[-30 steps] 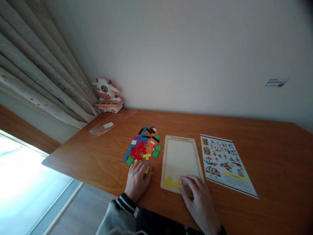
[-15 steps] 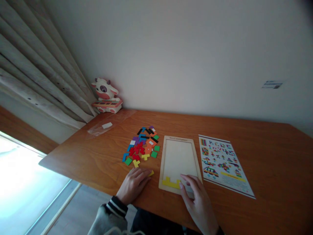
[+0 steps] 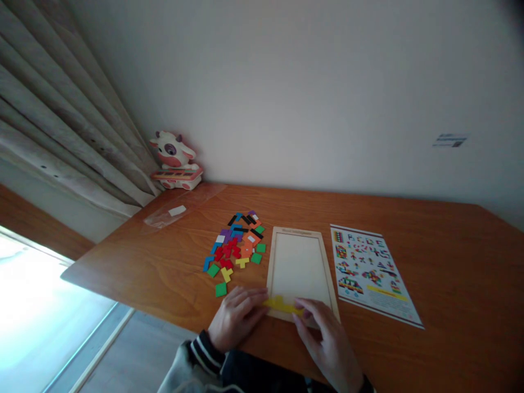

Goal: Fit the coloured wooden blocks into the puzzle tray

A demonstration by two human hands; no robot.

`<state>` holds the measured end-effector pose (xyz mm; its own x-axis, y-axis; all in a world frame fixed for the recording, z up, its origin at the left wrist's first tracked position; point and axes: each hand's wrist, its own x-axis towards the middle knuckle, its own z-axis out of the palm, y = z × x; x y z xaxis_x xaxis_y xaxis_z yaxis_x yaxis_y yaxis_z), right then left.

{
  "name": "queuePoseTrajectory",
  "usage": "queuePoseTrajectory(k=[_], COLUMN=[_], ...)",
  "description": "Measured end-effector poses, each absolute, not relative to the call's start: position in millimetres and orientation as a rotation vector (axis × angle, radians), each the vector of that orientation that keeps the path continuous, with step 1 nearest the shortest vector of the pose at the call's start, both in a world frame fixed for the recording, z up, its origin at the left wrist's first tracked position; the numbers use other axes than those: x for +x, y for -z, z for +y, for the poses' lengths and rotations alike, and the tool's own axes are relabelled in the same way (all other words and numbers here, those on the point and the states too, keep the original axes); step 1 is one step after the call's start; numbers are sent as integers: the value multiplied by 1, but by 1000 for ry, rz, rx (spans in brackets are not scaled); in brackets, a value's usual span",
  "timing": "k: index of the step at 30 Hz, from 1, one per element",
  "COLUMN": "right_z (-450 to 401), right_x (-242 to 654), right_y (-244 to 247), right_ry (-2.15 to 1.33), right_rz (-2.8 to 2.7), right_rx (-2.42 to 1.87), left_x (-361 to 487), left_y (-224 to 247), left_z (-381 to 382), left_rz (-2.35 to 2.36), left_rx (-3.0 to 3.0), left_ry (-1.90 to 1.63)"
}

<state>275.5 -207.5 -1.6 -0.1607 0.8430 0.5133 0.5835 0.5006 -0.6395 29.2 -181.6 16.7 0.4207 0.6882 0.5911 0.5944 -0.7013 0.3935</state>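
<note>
A shallow wooden puzzle tray (image 3: 301, 262) lies in front of me, with yellow block pieces (image 3: 280, 303) along its near end. My left hand (image 3: 239, 316) is at the tray's near left corner, its fingers closed on a yellow piece (image 3: 267, 302) mostly hidden under the fingertips. Over the near right part of the tray, my right hand (image 3: 325, 338) has thumb and index finger closed around the end of another yellow piece (image 3: 300, 311). Left of the tray is a loose pile of coloured pieces, among them red pieces (image 3: 227, 251), a yellow T-shaped piece (image 3: 242, 262) and a green square (image 3: 221, 289).
A printed pattern sheet (image 3: 372, 273) lies right of the tray. A clear plastic bag (image 3: 164, 218) with a white label rests at the left. Behind it stands a cow-shaped toy keyboard (image 3: 176, 164) near the curtain (image 3: 73, 125). The wooden table (image 3: 462, 262) meets the wall at the back.
My left hand has moved right with the yellow piece, from the table to the tray's edge, uncovering a green square. My right hand has shifted slightly left, its fingers closer together.
</note>
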Motion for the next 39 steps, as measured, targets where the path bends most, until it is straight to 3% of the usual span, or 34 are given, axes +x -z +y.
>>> queuePoseTrajectory(k=[3, 7, 14, 22, 39], right_z=[-210, -209, -204, -202, -205], right_x=[274, 277, 310, 309, 305], right_y=[2, 6, 14, 22, 16], right_ry=[-434, -445, -163, -117, -133], right_rz=[-1944, -1896, -1791, -1855, -1879], right_rx=[-1118, -1159, -1331, -1439, -1507], left_x=[52, 73, 28, -44, -37], left_y=[-18, -14, -16, 0, 4], left_z=[-189, -192, -170, -156, -154], left_rz=[875, 851, 1426, 1876, 1827], left_rx=[2598, 2585, 2606, 2582, 2576], left_ry=[-1138, -1082, -1058, -965, -913])
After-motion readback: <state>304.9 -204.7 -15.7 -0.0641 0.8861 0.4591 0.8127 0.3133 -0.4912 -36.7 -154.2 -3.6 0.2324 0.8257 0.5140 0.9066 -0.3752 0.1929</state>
